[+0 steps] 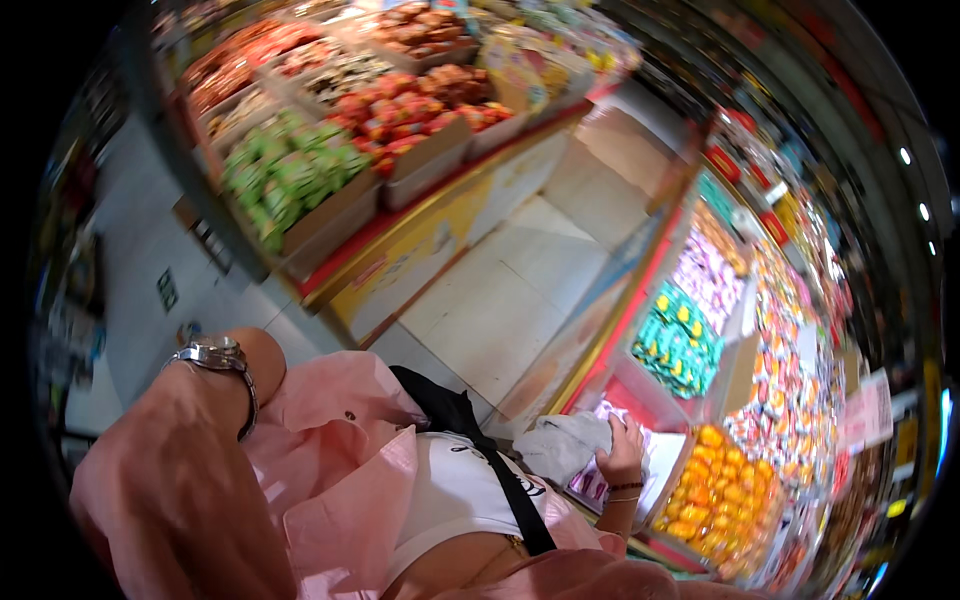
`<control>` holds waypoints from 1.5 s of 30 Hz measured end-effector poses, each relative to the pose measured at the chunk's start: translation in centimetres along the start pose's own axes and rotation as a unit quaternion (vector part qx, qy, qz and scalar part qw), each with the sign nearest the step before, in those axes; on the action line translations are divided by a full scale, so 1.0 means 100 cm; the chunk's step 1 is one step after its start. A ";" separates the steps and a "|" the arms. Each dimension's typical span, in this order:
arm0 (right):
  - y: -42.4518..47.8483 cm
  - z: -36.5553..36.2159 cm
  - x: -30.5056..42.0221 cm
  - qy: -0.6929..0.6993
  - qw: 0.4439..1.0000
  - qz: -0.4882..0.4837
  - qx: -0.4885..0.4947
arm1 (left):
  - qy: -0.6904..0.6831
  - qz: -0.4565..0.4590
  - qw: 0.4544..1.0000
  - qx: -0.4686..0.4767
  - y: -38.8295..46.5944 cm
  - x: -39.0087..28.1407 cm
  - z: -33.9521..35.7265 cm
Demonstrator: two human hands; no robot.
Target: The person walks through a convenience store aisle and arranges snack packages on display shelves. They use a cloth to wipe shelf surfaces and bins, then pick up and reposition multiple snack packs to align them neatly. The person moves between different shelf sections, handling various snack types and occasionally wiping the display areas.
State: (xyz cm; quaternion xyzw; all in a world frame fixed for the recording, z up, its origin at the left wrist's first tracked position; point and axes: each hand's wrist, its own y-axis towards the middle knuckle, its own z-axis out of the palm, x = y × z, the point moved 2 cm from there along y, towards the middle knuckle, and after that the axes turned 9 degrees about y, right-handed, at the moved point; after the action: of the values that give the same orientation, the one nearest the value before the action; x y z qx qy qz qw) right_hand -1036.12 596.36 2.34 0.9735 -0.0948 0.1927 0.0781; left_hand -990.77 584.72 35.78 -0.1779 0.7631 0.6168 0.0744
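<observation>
My right hand (pixel 622 450), with a beaded bracelet at the wrist, grips a bunched grey cloth (pixel 559 448) over the near side of the right-hand display. Under and beside it lie purple-and-white packets (pixel 592 480) in a bin. At the left, my left arm is bent close to the camera and wears a metal wristwatch (pixel 216 354). Only a rounded part of my left hand (pixel 264 364) shows beyond the watch; its fingers are hidden. Close to my right hand is a bin of orange wrapped pieces (pixel 712 487).
Green packets (pixel 292 169) and red packets (pixel 390 120) fill bins on the left display stand (pixel 450 225). A tiled aisle (pixel 502 292) runs between the stands. Teal packets (pixel 679 341) lie in a right-hand bin, with a pink sign (pixel 866 411) beyond. The far shelves are blurred.
</observation>
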 end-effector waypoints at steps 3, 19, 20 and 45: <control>0.012 0.010 0.003 -0.017 0.997 0.001 0.079 | 0.081 -0.009 0.996 -0.044 -0.004 -0.027 0.030; 0.052 -0.028 -0.019 0.003 0.989 0.071 0.128 | 0.146 -0.121 0.973 -0.131 -0.049 -0.091 0.022; 0.061 -0.047 -0.011 0.016 0.992 0.064 0.106 | 0.128 -0.109 0.980 -0.110 -0.048 -0.099 0.020; 0.385 0.032 0.070 0.524 0.847 -0.078 0.032 | 0.244 -0.394 0.876 -0.133 -0.185 -0.018 -0.164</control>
State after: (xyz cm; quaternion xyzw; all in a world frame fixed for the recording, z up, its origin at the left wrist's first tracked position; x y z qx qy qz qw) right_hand -1036.82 557.32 6.58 0.7339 0.0423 0.6706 0.0998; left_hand -980.67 565.94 23.13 -0.6173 0.5346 0.5688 0.0984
